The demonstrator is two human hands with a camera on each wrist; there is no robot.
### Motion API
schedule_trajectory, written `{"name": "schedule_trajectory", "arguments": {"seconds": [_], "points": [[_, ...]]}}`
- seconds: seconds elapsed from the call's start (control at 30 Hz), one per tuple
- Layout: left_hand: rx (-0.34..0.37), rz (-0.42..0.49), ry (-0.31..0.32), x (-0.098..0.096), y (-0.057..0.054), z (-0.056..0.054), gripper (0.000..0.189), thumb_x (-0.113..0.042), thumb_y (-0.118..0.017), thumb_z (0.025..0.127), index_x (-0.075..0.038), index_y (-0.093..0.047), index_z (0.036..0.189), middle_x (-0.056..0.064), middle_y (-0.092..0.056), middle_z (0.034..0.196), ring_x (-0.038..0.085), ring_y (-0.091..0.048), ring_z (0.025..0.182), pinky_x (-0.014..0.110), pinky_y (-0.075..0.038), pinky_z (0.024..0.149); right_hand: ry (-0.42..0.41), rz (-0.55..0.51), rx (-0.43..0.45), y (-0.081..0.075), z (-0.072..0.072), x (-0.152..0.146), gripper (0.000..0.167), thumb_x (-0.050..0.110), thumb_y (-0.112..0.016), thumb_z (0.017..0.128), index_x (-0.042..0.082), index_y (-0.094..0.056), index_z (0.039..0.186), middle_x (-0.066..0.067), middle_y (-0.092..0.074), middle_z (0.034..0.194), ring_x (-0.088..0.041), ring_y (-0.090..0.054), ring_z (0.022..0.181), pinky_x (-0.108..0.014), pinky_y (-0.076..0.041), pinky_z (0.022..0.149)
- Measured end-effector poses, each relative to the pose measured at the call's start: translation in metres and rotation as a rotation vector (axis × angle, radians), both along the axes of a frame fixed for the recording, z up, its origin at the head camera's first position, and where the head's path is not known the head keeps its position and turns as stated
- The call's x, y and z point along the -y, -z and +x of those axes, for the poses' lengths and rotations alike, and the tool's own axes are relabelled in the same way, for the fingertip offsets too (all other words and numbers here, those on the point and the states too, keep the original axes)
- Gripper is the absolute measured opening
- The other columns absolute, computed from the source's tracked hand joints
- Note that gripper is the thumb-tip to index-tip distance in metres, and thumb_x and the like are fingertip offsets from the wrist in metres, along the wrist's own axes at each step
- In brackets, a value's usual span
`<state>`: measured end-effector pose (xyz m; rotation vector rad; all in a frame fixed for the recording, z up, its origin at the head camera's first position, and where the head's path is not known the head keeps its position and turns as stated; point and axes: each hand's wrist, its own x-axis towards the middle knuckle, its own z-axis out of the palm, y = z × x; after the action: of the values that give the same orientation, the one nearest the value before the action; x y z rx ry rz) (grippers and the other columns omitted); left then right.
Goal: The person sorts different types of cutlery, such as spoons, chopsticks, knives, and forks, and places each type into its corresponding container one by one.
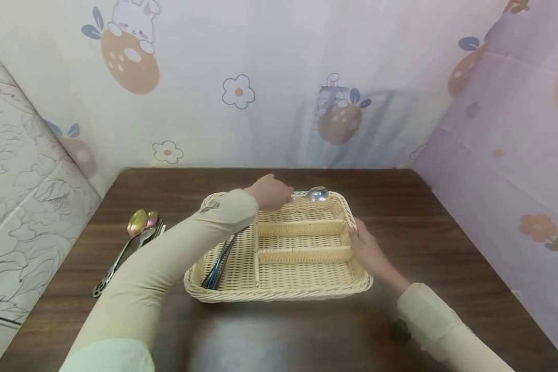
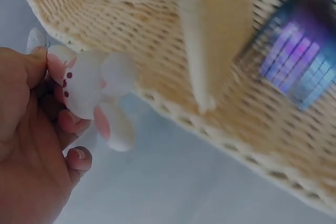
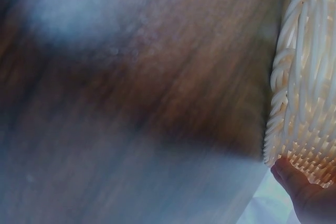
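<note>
My left hand [image 1: 272,194] pinches a silver spoon [image 1: 318,194] with a white rabbit figure [image 2: 86,85] on its handle. It holds the spoon over the back rim of a cream woven basket [image 1: 279,294], bowl pointing right. On the basket's right side my right hand [image 1: 367,248] grips the wall, thumb [image 3: 289,177] on the rim and the other fingers mostly hidden. The basket has a long left compartment and three on the right. Dark blue cutlery [image 1: 220,263] lies in the left one; a blurred blue-purple piece [image 2: 299,59] shows close up in the left wrist view.
Left of the basket, on the dark wooden table [image 1: 446,289], lie a gold-bowled spoon [image 1: 137,223] and several other utensils [image 1: 152,219], partly behind my left sleeve [image 1: 167,274]. Patterned cloth walls [image 1: 279,77] stand behind and at both sides.
</note>
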<state>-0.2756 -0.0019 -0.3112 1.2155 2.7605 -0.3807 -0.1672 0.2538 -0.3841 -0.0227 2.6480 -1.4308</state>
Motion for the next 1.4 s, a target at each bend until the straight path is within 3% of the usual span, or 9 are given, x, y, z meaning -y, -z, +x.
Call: {"name": "schedule_trajectory", "arguments": {"seconds": [0.17, 0.3, 0.53, 0.73, 1.03, 1.13, 1.27, 1.4], "points": [[-0.011, -0.068, 0.02, -0.011, 0.01, 0.002, 0.038, -0.033, -0.038, 0.103, -0.01, -0.06, 0.123, 0.004, -0.069, 0.105, 0.019, -0.063, 0.104, 0.044, -0.036, 0.102, -0.005, -0.013, -0.002, -0.001, -0.001, 0.009, 0.052, 0.028, -0.024, 0.105, 0.004, -0.013, 0.15, -0.035, -0.04, 0.135, -0.044, -0.045, 0.121, -0.055, -0.033, 0.101], [-0.052, -0.109, 0.035, -0.016, 0.021, 0.003, 0.034, -0.035, -0.04, 0.102, -0.013, -0.064, 0.113, 0.001, -0.07, 0.093, 0.016, -0.065, 0.089, 0.036, -0.045, 0.09, -0.001, -0.016, 0.004, -0.001, -0.002, 0.014, 0.051, 0.027, -0.025, 0.105, 0.006, -0.015, 0.15, -0.035, -0.041, 0.135, -0.044, -0.047, 0.12, -0.055, -0.034, 0.1], [-0.125, -0.234, 0.047, -0.028, 0.038, 0.002, 0.033, -0.039, -0.042, 0.1, -0.019, -0.066, 0.109, -0.005, -0.069, 0.089, 0.008, -0.057, 0.068, 0.027, -0.051, 0.076, -0.014, -0.009, 0.002, 0.0, -0.003, 0.016, 0.05, 0.025, -0.023, 0.105, 0.005, -0.013, 0.15, -0.033, -0.038, 0.138, -0.042, -0.041, 0.126, -0.055, -0.03, 0.102], [-0.112, -0.295, 0.012, -0.035, 0.045, 0.003, 0.033, -0.037, -0.041, 0.101, -0.018, -0.068, 0.101, -0.005, -0.066, 0.082, 0.008, -0.045, 0.056, 0.024, -0.052, 0.062, -0.021, -0.017, 0.0, 0.0, -0.002, 0.017, 0.05, 0.026, -0.024, 0.105, 0.006, -0.013, 0.15, -0.033, -0.04, 0.136, -0.042, -0.044, 0.124, -0.055, -0.032, 0.101], [-0.014, -0.273, -0.084, -0.038, 0.053, -0.006, 0.025, -0.025, -0.048, 0.1, -0.014, -0.069, 0.093, -0.005, -0.058, 0.072, 0.007, -0.046, 0.055, 0.021, -0.048, 0.054, -0.009, -0.025, 0.019, 0.0, -0.001, 0.016, 0.049, 0.026, -0.024, 0.105, 0.008, -0.014, 0.15, -0.033, -0.039, 0.137, -0.042, -0.047, 0.12, -0.054, -0.038, 0.097], [-0.027, -0.257, -0.077, -0.039, 0.057, -0.009, 0.019, -0.019, -0.052, 0.098, -0.015, -0.07, 0.093, -0.004, -0.062, 0.074, 0.007, -0.047, 0.056, 0.022, -0.05, 0.055, 0.0, -0.008, 0.017, 0.0, -0.001, 0.014, 0.05, 0.026, -0.024, 0.105, 0.007, -0.014, 0.15, -0.034, -0.039, 0.137, -0.042, -0.046, 0.121, -0.055, -0.037, 0.098], [-0.058, -0.221, -0.027, -0.036, 0.051, -0.006, 0.018, -0.012, -0.052, 0.096, -0.015, -0.069, 0.091, -0.006, -0.061, 0.072, 0.006, -0.044, 0.055, 0.023, -0.049, 0.056, 0.011, 0.025, 0.01, 0.001, -0.001, 0.008, 0.051, 0.025, -0.025, 0.104, 0.006, -0.013, 0.15, -0.035, -0.039, 0.137, -0.044, -0.044, 0.123, -0.056, -0.034, 0.099], [-0.025, -0.126, 0.007, -0.023, 0.022, 0.011, 0.018, -0.012, -0.05, 0.097, -0.014, -0.066, 0.089, -0.006, -0.055, 0.069, 0.008, -0.039, 0.058, 0.027, -0.046, 0.064, 0.019, 0.041, 0.001, 0.002, 0.0, 0.001, 0.051, 0.026, -0.023, 0.105, 0.004, -0.012, 0.15, -0.034, -0.038, 0.138, -0.044, -0.042, 0.124, -0.056, -0.031, 0.102]]}}
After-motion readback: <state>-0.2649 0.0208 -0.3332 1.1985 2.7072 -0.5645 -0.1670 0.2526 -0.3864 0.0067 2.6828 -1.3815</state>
